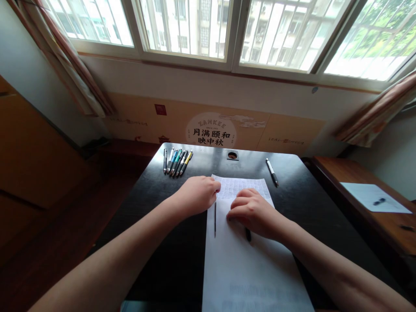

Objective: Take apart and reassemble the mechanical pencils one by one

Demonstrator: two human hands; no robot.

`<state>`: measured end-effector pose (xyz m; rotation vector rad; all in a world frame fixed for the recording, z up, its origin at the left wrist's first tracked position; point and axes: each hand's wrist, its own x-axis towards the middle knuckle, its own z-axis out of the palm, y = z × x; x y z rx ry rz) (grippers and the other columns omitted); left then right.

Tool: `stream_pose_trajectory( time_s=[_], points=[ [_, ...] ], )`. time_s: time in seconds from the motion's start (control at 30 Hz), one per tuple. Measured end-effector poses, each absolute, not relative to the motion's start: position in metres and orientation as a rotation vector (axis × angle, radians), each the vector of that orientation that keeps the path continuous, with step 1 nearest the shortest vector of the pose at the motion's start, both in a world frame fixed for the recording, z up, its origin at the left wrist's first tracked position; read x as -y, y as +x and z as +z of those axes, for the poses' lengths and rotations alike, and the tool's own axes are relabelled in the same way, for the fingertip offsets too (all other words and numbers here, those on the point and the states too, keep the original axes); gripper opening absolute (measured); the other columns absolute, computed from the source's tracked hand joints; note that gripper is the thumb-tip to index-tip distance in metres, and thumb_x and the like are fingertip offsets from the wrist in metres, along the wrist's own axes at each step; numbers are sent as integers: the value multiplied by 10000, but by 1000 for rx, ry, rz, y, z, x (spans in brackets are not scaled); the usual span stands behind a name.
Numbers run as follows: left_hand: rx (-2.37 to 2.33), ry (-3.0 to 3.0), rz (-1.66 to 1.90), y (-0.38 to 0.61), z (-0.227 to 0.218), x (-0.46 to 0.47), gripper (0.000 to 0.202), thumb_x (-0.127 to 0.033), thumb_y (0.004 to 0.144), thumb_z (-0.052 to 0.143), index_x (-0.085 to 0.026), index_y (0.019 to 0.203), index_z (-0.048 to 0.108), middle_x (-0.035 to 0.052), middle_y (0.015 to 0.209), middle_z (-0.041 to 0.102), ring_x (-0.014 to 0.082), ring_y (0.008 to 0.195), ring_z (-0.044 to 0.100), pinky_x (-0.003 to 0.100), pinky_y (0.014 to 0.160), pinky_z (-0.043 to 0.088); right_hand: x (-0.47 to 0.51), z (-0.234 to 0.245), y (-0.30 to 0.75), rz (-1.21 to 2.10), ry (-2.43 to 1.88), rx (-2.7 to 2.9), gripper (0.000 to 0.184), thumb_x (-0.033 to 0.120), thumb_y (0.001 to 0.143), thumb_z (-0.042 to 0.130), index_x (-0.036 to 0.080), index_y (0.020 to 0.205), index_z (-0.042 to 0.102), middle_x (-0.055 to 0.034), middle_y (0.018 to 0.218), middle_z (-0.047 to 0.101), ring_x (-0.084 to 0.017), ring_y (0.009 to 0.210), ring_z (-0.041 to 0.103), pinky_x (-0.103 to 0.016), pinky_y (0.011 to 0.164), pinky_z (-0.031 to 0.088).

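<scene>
- A long white paper sheet (238, 264), printed at its far end, runs up the glossy black wooden table (156, 255) towards me.
- On it lies a slim dark refill-like stick (215, 220), its far end just by my left hand.
- A short black rod end (248, 235) pokes out beneath my right hand (255, 212), whose fingers bend down over the sheet; I can't tell whether they grip it.
- My left hand (199, 195) is curled, fingers folded in; what it pinches, if anything, is hidden.
- Beyond, right, lies one white-and-black pen (272, 172); left, a row of multicoloured pens (177, 162).
- Farthest, barred windows (188, 26).
</scene>
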<state>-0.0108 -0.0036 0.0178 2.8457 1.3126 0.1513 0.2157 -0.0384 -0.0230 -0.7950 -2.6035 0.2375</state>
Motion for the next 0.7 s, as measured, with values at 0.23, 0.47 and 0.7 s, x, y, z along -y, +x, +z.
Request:
stream_pose_trajectory(
  time_s=[0.23,0.47,0.7],
  points=[
    [-1307,2848,162,-10,17,3,192,-200,887,531,-209,904,722,47,918,739,218,819,688,283,646,467,38,-26,210,154,-829,2597,163,205,969,630,253,878,756,-23,904,759,-217,876,587,-385,838,355],
    [-1310,2846,175,-10,18,3,205,-216,900,525,-210,915,730,51,919,740,220,814,689,285,650,471,38,-26,210,124,-819,2588,159,214,971,633,263,902,768,-27,893,761,-214,865,601,-382,829,370],
    [-1318,2843,174,-11,17,3,197,-224,896,538,-214,936,731,53,926,740,223,823,690,286,661,475,38,-26,210,140,-842,2563,163,220,983,610,255,1012,766,-33,901,766,-217,870,615,-379,831,378]
  ],
)
